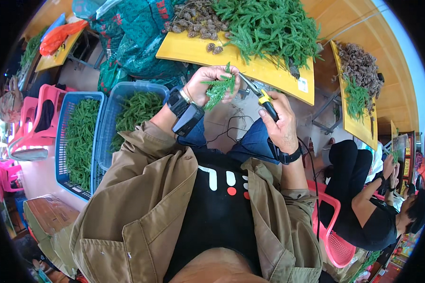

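Observation:
My left hand point(204, 87) is closed on a green artificial pine sprig point(220, 90), its needles hanging below the fingers. In my right hand point(283, 123) is a pair of long-nosed pliers point(265, 100) with black and yellow handles. Their metal jaws point up and left, with the tip close beside the fingertips of my left hand. Whether the jaws grip the sprig's stem I cannot make out. Both hands are above my lap, just short of a yellow table point(186, 49).
On the table lie a heap of green sprigs point(271, 28) and brown pine cones point(198, 21). Left stand a blue basket point(60, 141) and a clear blue tub point(144, 86), both with greenery. Teal sacks point(137, 42) lie behind. At right, a person point(373, 212) sits on a pink chair point(337, 245).

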Tool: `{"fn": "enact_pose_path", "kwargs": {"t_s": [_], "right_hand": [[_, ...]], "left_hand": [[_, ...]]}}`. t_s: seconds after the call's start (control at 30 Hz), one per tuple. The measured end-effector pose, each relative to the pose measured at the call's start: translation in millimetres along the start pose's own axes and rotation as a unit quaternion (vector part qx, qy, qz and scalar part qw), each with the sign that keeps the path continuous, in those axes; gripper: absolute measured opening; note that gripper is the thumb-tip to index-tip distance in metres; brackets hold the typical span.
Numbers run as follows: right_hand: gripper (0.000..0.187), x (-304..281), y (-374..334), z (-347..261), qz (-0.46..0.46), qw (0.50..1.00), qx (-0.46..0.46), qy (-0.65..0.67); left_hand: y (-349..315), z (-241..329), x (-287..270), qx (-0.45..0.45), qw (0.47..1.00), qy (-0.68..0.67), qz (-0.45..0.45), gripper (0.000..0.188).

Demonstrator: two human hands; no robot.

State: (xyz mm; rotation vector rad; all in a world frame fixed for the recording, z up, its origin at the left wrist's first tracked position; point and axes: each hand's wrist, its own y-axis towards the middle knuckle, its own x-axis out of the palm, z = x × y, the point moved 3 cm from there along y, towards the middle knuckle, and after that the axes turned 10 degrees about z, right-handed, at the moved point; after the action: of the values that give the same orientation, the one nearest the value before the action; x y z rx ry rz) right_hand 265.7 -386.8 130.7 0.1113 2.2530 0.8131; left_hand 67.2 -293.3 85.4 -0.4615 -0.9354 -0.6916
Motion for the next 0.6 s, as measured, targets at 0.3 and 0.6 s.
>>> {"fn": "enact_pose_path", "kwargs": {"t_s": [0.3,0.6], "right_hand": [[0.018,6,-5,2,0.033,0.995,0.093,-0.003],[0.018,-1,-8,14,0.044,0.995,0.000,-0.088]], "left_hand": [[3,1,6,0.260,0.816,0.480,0.190,0.015],[14,8,-10,0.333,0.804,0.491,0.032,0.023]]}}
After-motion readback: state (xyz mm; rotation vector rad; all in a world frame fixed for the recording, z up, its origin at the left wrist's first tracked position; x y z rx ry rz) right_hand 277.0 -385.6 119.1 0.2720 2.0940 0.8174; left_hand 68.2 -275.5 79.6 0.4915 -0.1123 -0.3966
